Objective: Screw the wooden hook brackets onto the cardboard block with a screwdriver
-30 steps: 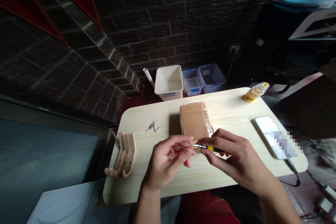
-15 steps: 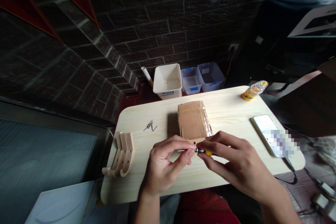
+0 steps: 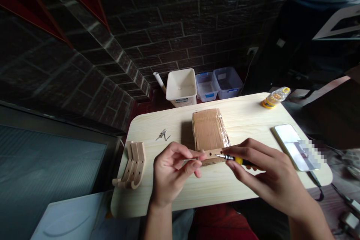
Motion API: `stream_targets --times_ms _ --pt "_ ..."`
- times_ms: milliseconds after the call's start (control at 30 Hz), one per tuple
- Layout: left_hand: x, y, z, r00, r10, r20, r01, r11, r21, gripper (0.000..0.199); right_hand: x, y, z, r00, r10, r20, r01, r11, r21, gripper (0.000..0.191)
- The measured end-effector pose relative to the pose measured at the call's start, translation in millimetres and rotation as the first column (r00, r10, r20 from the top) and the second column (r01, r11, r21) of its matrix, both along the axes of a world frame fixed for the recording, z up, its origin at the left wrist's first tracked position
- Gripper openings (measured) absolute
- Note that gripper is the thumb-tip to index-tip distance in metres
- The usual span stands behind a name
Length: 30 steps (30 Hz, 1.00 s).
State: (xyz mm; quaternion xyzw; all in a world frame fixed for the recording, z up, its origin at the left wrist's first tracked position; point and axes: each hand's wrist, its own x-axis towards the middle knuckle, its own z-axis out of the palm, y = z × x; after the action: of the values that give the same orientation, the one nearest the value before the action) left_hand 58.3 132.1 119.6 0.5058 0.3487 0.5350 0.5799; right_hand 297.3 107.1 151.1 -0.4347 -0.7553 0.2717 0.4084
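From my remote seat I have the left hand [image 3: 176, 172] with thumb and forefinger pinched together on a thin, silvery threaded screw [image 3: 190, 159], its other fingers loosely curled. The right hand [image 3: 264, 174] is closed in a fingertip grip around a yellow-and-black-handled screwdriver with a metal shank [image 3: 238, 161]; its tip points left, apart from the screw. Behind that tip I see a pale wooden strip with dark round holes [image 3: 215, 153] at the near end of a brown cardboard box wrapped partly in shiny tape [image 3: 208, 129] (whether the strip rests on the box or is held, I can't tell). On the pale wood-grain table [image 3: 182, 197], left of the box, lies a small heap of dark slender screws [image 3: 162, 135]; nearer the left edge sit curved, hook-ended wooden pieces [image 3: 137, 163].
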Motion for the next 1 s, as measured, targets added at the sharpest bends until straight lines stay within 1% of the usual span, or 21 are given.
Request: stream_targets --times_ms 67,167,233,300,467,600,667,767,833,900,1000 --pt "-2 1 -4.3 0.994 0.0 0.105 -0.003 1.0 0.024 0.02 1 0 2.0 1.0 -0.022 0.011 0.022 1.0 0.007 0.024" --pt "0 2 -10.3 0.973 -0.022 0.23 0.011 0.999 0.049 0.029 -2 -2 4.2 1.0 -0.014 0.015 0.013 1.0 0.02 0.025" --pt "3 2 -13.1 0.958 -0.058 0.279 0.05 0.998 0.035 0.029 -4 -3 5.1 1.0 0.006 0.007 -0.006 0.999 0.034 0.027" --pt "6 1 -15.2 0.951 -0.095 0.294 0.095 0.995 0.013 0.025 -6 -5 5.9 1.0 0.024 -0.004 -0.024 0.999 0.038 0.029" --pt "6 -2 -16.8 0.954 -0.123 0.272 0.13 0.992 -0.006 0.02 -6 -7 8.2 0.999 0.049 -0.024 -0.048 0.998 0.041 0.028" --pt "4 -2 -9.4 0.974 -0.102 0.2 0.107 0.994 -0.01 0.021 -6 -7 8.5 0.998 0.048 -0.036 -0.047 0.998 0.03 0.027" --pt "4 -3 -3.6 0.983 -0.099 0.155 0.098 0.995 0.014 0.02 -6 -7 8.3 0.998 0.048 -0.035 -0.047 0.998 0.032 0.026" --pt "3 -3 3.8 0.99 -0.106 0.088 0.098 0.991 0.096 0.013 -6 -7 8.4 0.999 0.049 -0.023 -0.048 0.998 0.048 0.024" --pt "3 -4 6.5 0.993 -0.106 0.056 0.097 0.986 0.139 0.013 -6 -7 8.9 0.998 0.055 -0.024 -0.054 0.997 0.051 0.021" --pt "3 -5 7.5 0.993 -0.11 0.047 0.101 0.983 0.154 0.013 -6 -7 9.3 0.998 0.059 -0.038 -0.057 0.997 0.045 0.019" --pt "4 -6 7.4 0.99 -0.128 0.057 0.119 0.983 0.14 0.017 -7 -7 8.9 0.997 0.06 -0.055 -0.059 0.998 0.027 0.017"
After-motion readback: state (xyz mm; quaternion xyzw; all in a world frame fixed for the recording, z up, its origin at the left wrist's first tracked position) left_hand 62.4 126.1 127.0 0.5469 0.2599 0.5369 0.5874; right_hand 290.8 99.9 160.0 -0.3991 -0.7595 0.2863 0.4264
